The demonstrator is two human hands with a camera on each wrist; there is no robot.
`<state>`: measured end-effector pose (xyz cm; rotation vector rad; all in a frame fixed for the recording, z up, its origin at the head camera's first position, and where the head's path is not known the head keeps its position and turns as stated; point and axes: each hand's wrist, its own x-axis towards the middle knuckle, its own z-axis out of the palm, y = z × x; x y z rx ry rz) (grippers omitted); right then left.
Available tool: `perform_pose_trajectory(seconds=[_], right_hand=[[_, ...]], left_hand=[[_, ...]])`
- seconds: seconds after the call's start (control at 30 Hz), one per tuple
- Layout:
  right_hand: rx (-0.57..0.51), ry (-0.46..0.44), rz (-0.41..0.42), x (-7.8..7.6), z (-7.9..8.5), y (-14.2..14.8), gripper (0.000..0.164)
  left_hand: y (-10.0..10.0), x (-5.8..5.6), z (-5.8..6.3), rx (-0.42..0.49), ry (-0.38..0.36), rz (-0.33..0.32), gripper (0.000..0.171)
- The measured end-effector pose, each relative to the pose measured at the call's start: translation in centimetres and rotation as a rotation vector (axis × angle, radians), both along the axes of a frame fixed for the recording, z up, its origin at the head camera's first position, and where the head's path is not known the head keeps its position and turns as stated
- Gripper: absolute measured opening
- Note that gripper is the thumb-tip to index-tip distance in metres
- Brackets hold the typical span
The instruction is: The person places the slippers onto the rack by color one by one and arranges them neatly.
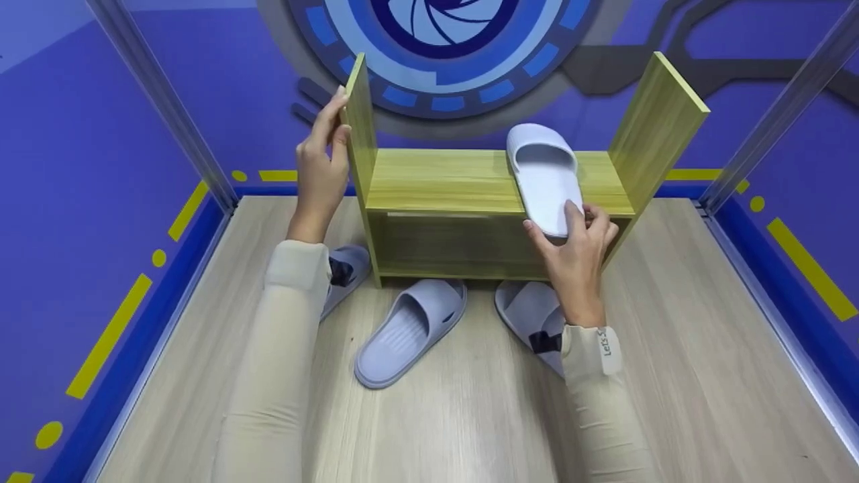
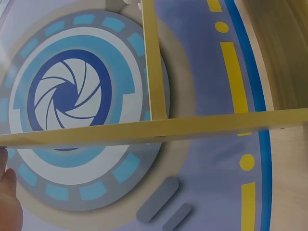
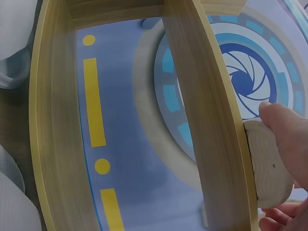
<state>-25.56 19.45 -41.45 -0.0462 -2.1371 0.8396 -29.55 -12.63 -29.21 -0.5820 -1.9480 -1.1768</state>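
My right hand [image 1: 578, 268] grips a white slide sandal [image 1: 547, 191] by its heel, thumb and fingers on either side. The sandal's toe points to the back over the upper shelf of a wooden rack [image 1: 443, 181], right of its middle, and the heel juts past the front edge. In the right wrist view the sandal's sole [image 3: 272, 166] is beside the board's edge; whether it bears weight there I cannot tell. My left hand [image 1: 321, 164] touches the rack's left side panel [image 1: 362, 127] near its top, fingers fairly straight. Only its fingertips show in the left wrist view.
A grey slide sandal [image 1: 409, 335] lies on the wood-look floor before the rack. Two more grey ones, a left sandal [image 1: 352, 261] and a right sandal [image 1: 530, 302], are partly hidden by my arms. Blue patterned walls [image 1: 80, 168] enclose the space behind and at both sides.
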Motion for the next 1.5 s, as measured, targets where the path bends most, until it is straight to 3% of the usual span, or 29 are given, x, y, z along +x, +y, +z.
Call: perform_pose_trajectory(seconds=[0.2, 0.37, 0.57, 0.67, 0.87, 1.03, 1.17, 1.27, 1.5], right_hand=[[0.003, 0.029, 0.011, 0.5, 0.3, 0.3, 0.069], [-0.033, 0.072, 0.062, 0.7, 1.1, 0.6, 0.055], [-0.037, 0.125, 0.134, 0.8, 2.1, 1.9, 0.044], [-0.03, 0.15, 0.177, 0.7, 2.6, 2.9, 0.041], [0.007, 0.205, 0.251, 0.7, 4.0, 5.0, 0.04], [0.047, 0.3, 0.215, 0.9, 6.0, 6.6, 0.037], [-0.005, 0.372, 0.16, 1.1, 8.0, 7.7, 0.034], [-0.036, 0.38, 0.133, 1.2, 9.3, 8.4, 0.033], [0.009, 0.325, 0.116, 0.8, 11.1, 10.9, 0.035]], left_hand=[[0.0, 0.3, 0.0, -0.005, 0.01, -0.03, 0.036], [-0.4, 0.3, -0.4, -0.015, -0.102, -0.025, 0.047], [-2.4, -1.9, -3.9, -0.09, -0.201, 0.018, 0.056], [-3.2, -1.8, -5.2, -0.145, -0.245, 0.036, 0.058], [-4.7, -1.0, -7.6, -0.214, -0.361, 0.066, 0.063], [-6.0, -0.3, -10.0, -0.27, -0.414, 0.081, 0.072], [-7.4, 0.4, -12.2, -0.324, -0.471, 0.092, 0.079], [-8.6, 1.0, -13.7, -0.346, -0.516, 0.1, 0.082], [-11.0, 3.1, -16.9, -0.397, -0.648, 0.075, 0.087]])
